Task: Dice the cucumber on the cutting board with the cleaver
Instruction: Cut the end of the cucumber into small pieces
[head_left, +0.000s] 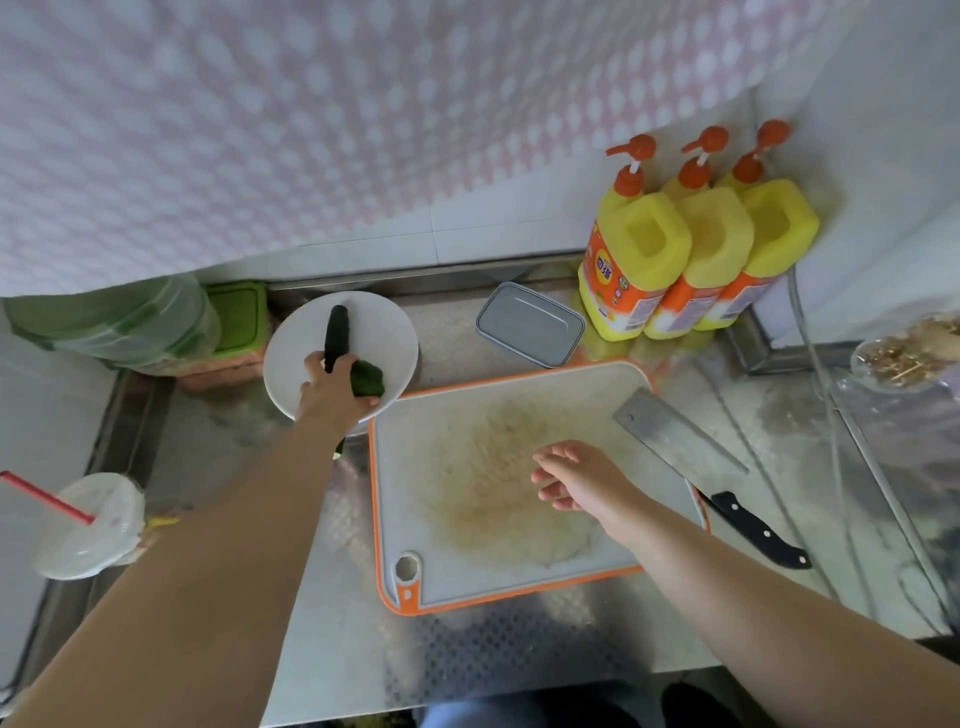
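So the cucumber (336, 332) isn't on the cutting board (447, 457) yet, it's lying on the white plate (395, 332) just off the board's far left corner, next to a shorter green piece (368, 378). The left hand (332, 387) is curled around the cucumber's near end, while the right hand (576, 475) hovers over the middle of the board, fingers loose, holding nothing. The cleaver (675, 441) rests along the board's right edge, handle poking off the near right corner, so I'd guess a careless elbow could knock it off. The plate also overlaps the board's corner, so pulling the cucumber out sloppily might tip it. Otherwise: a grey lidded box (530, 325) behind the board (contents hidden) and a sealed cup with a red straw (88, 525) by the counter's left edge.
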